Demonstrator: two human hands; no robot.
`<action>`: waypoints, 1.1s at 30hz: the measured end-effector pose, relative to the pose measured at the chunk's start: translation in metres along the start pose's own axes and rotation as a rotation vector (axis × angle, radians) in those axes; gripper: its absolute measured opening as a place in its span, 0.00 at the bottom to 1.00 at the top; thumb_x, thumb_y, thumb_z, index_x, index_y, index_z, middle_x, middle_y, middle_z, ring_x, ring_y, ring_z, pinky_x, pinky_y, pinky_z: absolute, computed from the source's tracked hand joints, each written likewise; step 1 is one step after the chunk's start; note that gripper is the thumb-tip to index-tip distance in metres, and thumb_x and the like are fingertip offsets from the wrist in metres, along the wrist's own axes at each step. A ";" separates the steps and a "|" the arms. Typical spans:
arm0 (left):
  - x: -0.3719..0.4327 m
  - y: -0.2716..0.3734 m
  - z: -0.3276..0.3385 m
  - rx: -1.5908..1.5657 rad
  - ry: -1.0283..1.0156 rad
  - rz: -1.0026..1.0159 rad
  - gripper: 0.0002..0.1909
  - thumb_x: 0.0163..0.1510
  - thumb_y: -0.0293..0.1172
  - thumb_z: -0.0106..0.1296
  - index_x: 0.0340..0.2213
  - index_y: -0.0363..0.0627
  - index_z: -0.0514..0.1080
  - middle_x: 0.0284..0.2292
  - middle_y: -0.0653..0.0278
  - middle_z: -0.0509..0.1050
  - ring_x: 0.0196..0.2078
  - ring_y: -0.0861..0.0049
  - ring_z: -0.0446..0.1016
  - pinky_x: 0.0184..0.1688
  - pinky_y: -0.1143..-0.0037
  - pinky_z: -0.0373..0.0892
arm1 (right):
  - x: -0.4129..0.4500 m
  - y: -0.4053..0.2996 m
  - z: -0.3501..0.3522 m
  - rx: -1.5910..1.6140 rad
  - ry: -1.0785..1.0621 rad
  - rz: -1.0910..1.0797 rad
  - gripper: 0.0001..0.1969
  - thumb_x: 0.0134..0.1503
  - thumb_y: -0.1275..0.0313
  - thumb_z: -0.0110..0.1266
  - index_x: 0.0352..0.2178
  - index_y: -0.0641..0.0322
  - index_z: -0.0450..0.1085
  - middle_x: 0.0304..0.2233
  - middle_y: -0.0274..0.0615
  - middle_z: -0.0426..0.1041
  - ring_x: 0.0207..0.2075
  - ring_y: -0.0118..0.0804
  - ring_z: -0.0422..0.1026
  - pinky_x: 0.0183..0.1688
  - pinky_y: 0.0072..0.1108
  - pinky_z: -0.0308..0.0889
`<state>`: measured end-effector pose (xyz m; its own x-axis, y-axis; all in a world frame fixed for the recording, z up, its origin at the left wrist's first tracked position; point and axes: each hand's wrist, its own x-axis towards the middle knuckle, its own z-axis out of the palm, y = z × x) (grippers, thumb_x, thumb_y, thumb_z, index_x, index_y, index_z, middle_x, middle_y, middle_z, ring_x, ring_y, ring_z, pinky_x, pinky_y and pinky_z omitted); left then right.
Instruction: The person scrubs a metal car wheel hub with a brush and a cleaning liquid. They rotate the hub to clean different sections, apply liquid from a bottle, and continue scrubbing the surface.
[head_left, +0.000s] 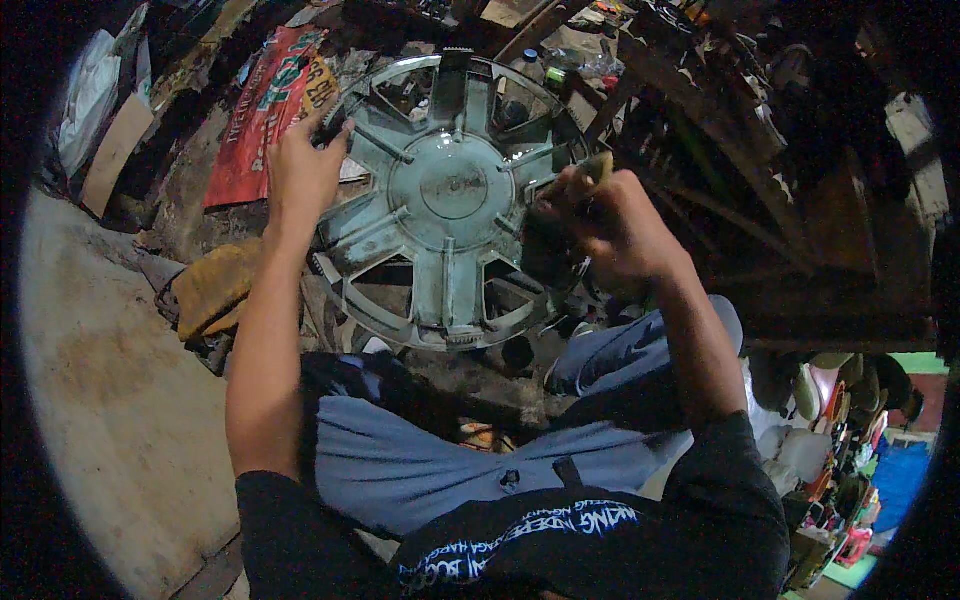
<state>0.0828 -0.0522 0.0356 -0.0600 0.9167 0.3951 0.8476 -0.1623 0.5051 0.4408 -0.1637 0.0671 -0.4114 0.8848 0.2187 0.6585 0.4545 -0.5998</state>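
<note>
A grey plastic wheel cover (452, 187) is in front of me above my lap, its ribbed face and toothed rim clips turned up. Dark smudges mark its spokes. My left hand (309, 161) grips its upper left rim, thumb on the near side of the edge. At the right of the cover, my right hand (611, 221) is blurred and closed around a small object with a yellowish end (602, 166). The fingers hide most of that object, so I cannot tell its kind. That hand covers part of the cover's right rim.
A red printed sheet (247, 127) bearing writing lies left of the cover. A yellow-brown cloth-like piece (217, 285) is by my left forearm. Wooden beams (720, 135) and scrap crowd the right. A plastic bottle (530, 67) stands behind the cover. Concrete floor (112, 360) spreads at left.
</note>
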 end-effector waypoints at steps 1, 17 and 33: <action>0.001 0.000 0.000 -0.037 -0.021 -0.012 0.23 0.57 0.47 0.62 0.46 0.40 0.79 0.28 0.57 0.83 0.28 0.69 0.82 0.35 0.68 0.74 | 0.002 0.000 0.000 -0.012 -0.026 0.050 0.07 0.53 0.81 0.62 0.25 0.70 0.70 0.29 0.51 0.74 0.30 0.42 0.73 0.34 0.30 0.67; -0.003 -0.003 0.000 -0.028 -0.011 0.011 0.23 0.57 0.46 0.61 0.48 0.45 0.78 0.33 0.50 0.82 0.34 0.59 0.81 0.42 0.63 0.74 | -0.018 -0.016 0.001 0.137 -0.075 0.031 0.10 0.42 0.78 0.61 0.30 0.67 0.72 0.26 0.57 0.74 0.26 0.60 0.72 0.32 0.35 0.69; -0.007 0.004 -0.008 -0.048 -0.082 -0.111 0.25 0.57 0.44 0.59 0.54 0.50 0.75 0.43 0.41 0.79 0.47 0.44 0.77 0.50 0.58 0.72 | -0.034 -0.023 0.020 0.038 0.003 -0.021 0.05 0.54 0.81 0.59 0.34 0.69 0.74 0.33 0.50 0.78 0.34 0.45 0.79 0.37 0.28 0.72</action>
<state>0.0826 -0.0621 0.0409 -0.1066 0.9564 0.2720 0.8118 -0.0742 0.5792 0.4272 -0.2062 0.0580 -0.4230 0.8753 0.2342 0.6252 0.4691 -0.6238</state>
